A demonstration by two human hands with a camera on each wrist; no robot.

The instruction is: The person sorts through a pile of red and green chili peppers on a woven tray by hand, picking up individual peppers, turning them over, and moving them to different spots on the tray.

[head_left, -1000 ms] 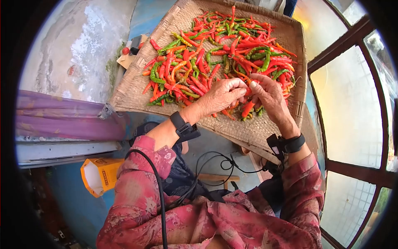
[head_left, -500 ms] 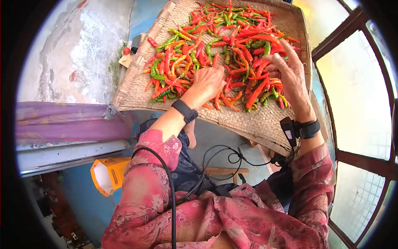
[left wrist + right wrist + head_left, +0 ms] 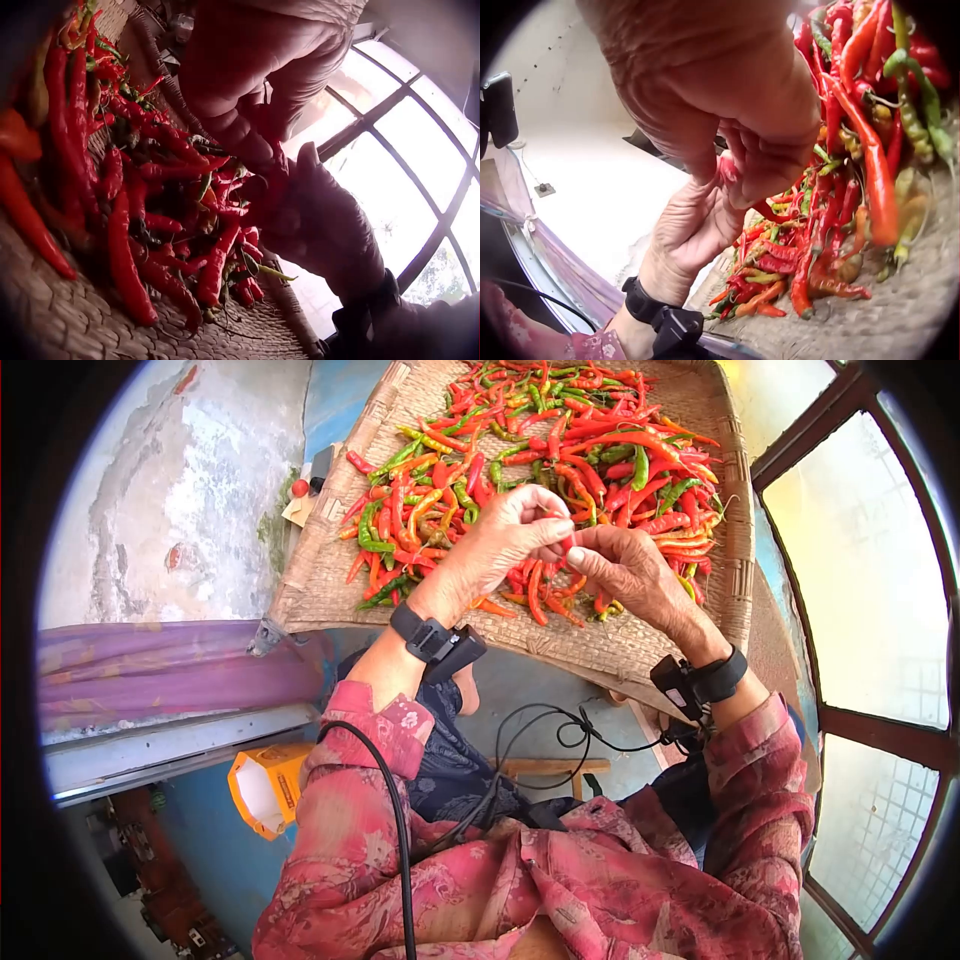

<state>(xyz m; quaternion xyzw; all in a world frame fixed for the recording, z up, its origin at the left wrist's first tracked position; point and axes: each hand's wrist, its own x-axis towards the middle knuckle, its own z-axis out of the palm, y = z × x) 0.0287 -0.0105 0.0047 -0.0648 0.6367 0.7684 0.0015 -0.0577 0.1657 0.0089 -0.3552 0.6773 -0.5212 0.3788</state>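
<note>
A red chili pepper (image 3: 568, 544) is held between both hands over the woven tray (image 3: 330, 575). My left hand (image 3: 505, 542) pinches it with thumb and fingers from the left. Thumb and curled fingers of my right hand (image 3: 632, 572) grip it from the other side, the fingertips of both hands meeting. In the left wrist view, the pepper (image 3: 276, 180) shows dark red between the hands. The right wrist view shows only a small red piece of it (image 3: 727, 168); fingers hide the rest. Below lies a wide heap of red, orange and green chili peppers (image 3: 625, 470).
A window with dark frames (image 3: 880, 580) stands close on the right. A yellow box (image 3: 268, 790) sits low at the left, near a purple curtain (image 3: 180, 665). Black cables (image 3: 545, 735) loop below the tray, from the wrist cameras.
At half a second ago the hands were apart, the left down in the peppers and the right raised at the right side. Now they have come together over the tray with a red chili pepper.
</note>
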